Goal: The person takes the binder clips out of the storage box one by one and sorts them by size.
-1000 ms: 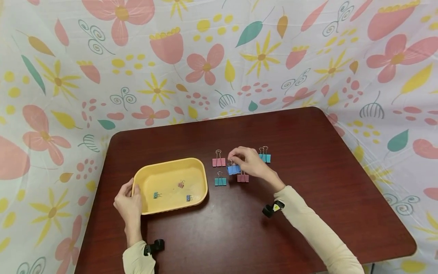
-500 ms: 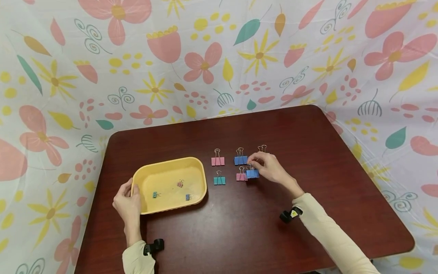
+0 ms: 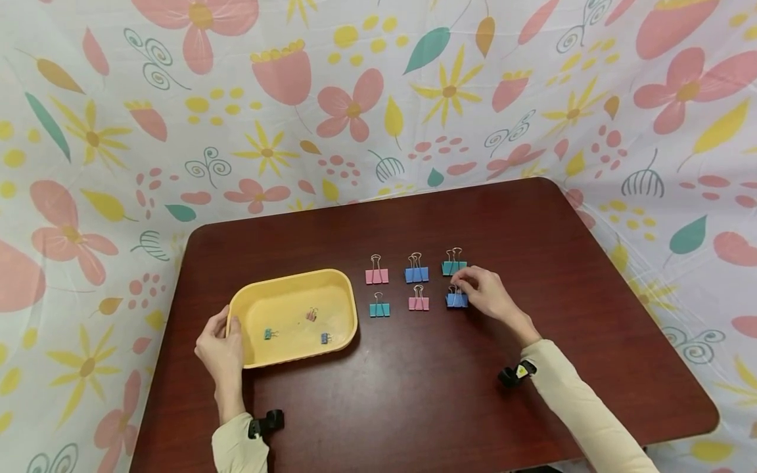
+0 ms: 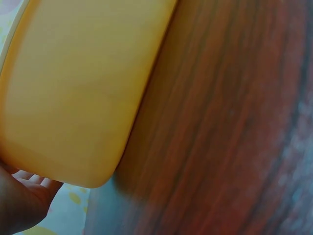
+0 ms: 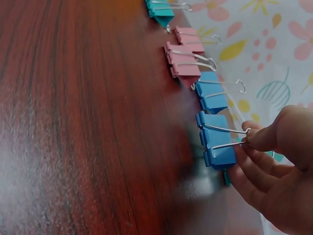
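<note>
My right hand (image 3: 486, 292) pinches the wire handles of a blue binder clip (image 3: 457, 300) at the right end of the front row; the right wrist view shows thumb and fingers on the handles of this blue clip (image 5: 217, 142). Left of it in that row are a pink clip (image 3: 418, 303) and a teal clip (image 3: 380, 309). Behind stand a larger pink clip (image 3: 376, 276), a blue one (image 3: 416, 274) and a teal one (image 3: 454, 268). My left hand (image 3: 221, 348) grips the left rim of a yellow tray (image 3: 236, 302), thumb inside; its fingers are partly hidden behind the wall.
Inside the tray lie three small clips: a teal one (image 3: 268, 334), a pink one (image 3: 311, 315) and a blue one (image 3: 325, 338). The dark wooden table (image 3: 402, 407) meets a floral cloth (image 3: 355, 157) at its back and sides.
The right hand has carried the blue clip rightward, from in front of the back blue clip, past the front pink clip, to the row's right end. The left hand stays on the tray.
</note>
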### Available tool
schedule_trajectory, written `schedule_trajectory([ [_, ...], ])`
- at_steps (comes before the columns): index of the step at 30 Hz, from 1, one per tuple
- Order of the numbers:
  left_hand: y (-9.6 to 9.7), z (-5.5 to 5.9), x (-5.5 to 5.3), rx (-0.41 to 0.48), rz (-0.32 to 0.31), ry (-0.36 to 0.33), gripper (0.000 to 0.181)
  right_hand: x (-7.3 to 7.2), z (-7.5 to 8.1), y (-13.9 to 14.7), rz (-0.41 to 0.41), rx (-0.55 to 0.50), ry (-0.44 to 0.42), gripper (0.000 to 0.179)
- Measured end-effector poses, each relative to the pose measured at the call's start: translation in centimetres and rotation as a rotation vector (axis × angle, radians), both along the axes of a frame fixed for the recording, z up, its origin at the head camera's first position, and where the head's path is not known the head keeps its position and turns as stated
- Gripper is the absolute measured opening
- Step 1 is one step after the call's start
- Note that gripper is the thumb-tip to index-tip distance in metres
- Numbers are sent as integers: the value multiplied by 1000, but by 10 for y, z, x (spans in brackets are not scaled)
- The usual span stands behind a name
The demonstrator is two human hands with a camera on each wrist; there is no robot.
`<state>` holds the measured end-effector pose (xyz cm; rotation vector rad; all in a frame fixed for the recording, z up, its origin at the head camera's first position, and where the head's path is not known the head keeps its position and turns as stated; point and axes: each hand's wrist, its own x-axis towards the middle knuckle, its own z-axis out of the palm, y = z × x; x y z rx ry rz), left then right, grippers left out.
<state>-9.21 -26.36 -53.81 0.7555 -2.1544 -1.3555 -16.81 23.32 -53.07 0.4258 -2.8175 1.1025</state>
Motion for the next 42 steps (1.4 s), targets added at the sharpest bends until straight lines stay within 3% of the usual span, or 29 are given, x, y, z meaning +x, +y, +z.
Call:
schedule_trajectory([
  [8,-4,2,1,-2,6,-5,30,-5,0,-4,-7,-1,43,9],
  [15,-6,1,3,9,10,-7,30,-20,28,-24,47,-57,111,10],
  [22,-5,0,4,16,-4,15,29,-37,57,-72,168,-119,48,10],
  [32,-6,-2,1,10,-18,25,28,-57,90,-140,379,-66,31,10],
  [42,-2,-3,-4,5,-17,29,27,-55,94,-202,521,-61,13,10],
])
